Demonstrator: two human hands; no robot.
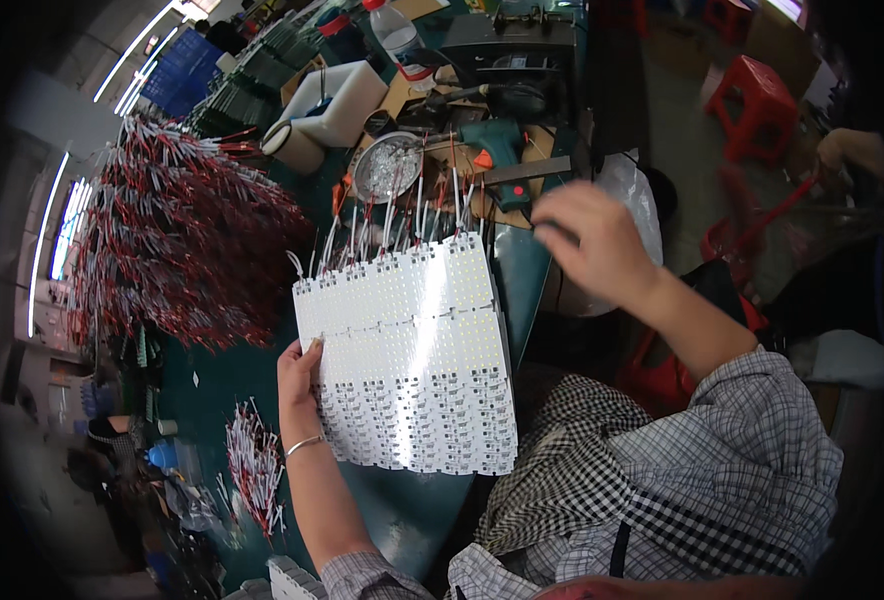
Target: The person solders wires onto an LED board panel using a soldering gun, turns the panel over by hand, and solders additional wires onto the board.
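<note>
Smooth green tabletop (392,510); left hand (297,385) grips glossy rectangular white panels (402,350).

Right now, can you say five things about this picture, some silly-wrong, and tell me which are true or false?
1. The left hand holds white LED circuit boards. True.
2. The right hand touches those boards. False: it is raised, apart from them.
3. The big heap of red-and-white wires lies left of the boards. True.
4. The plastic stool is blue. False: it is red.
5. The silver bangle is on the left wrist. True.
</note>
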